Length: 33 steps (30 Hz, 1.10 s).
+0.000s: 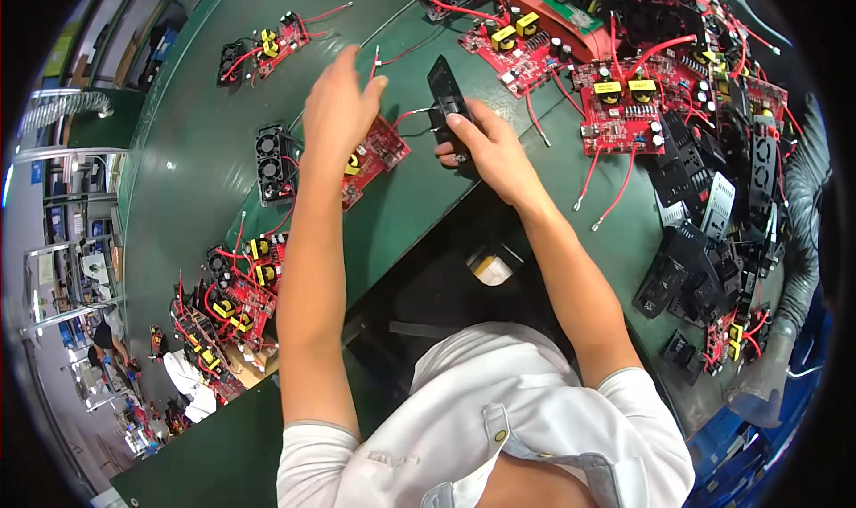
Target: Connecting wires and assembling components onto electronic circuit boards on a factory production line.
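Gripping a black slotted panel (pixel 443 85) in the right hand (pixel 481 143), thumb flat on its face, fingers curled firmly behind; presumably held by the lower half to leave the upper half uncovered. Holding the left hand (pixel 337 111) over a red circuit board (pixel 383 151), loosely open, with nothing visibly in grip; cannot tell about contact with the red lead (pixel 374 62) beside the thumb. Keeping the board on the green worktable (pixel 410 214) between both hands, probably for easy reach from either side.

Now counting: one panel in the right hand; one board below the left hand; one twin-fan unit (pixel 270 165) left of the left wrist; one fan-fitted board (pixel 281 49) beyond the left hand, to its left. Ahead and right of the right hand, one transformer board (pixel 517 58); farther right, one double-lead board (pixel 624 125), each with two yellow transformers (pixel 608 91). Left of the left forearm, stacked boards (pixel 236 299), and well right of the right hand, black casings (pixel 687 165): both too overlapped for counting.
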{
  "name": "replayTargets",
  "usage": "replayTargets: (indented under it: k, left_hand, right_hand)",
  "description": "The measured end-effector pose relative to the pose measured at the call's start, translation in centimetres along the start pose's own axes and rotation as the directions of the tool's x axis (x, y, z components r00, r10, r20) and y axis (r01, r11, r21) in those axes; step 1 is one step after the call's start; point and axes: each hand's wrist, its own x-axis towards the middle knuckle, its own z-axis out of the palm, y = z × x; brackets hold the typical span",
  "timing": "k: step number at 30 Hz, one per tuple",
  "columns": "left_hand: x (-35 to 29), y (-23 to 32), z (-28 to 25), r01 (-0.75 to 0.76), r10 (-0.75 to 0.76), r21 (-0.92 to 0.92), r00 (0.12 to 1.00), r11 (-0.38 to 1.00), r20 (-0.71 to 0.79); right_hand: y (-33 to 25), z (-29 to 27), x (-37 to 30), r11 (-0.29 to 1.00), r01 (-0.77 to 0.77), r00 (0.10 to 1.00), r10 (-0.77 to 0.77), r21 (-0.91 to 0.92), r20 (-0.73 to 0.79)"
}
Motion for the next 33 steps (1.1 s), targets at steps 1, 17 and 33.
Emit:
replayTargets:
  k: [1, 17, 33]
  left_hand:
    - [1.9, -1.4, 1.4, 0.000, -0.010, 0.228, 0.999, 0.974, 0.045]
    - [-3.9, 0.2, -0.4, -0.118, 0.242, -0.518, 0.953, 0.847, 0.179]
    - [-5.6, -0.5, 2.0, -0.228, 0.236, -0.328, 0.972, 0.917, -0.015]
  right_hand:
    - [0.0, 0.3, 0.0, 1.000, 0.002, 1.000, -0.002, 0.001, 0.008]
    - [-1.1, 1.1, 0.0, 0.995, -0.068, 0.995, 0.073, 0.066, -0.070]
    - [0.7, 2.6, 0.3, 0.997, 0.070, 0.995, -0.069, 0.024, -0.074]
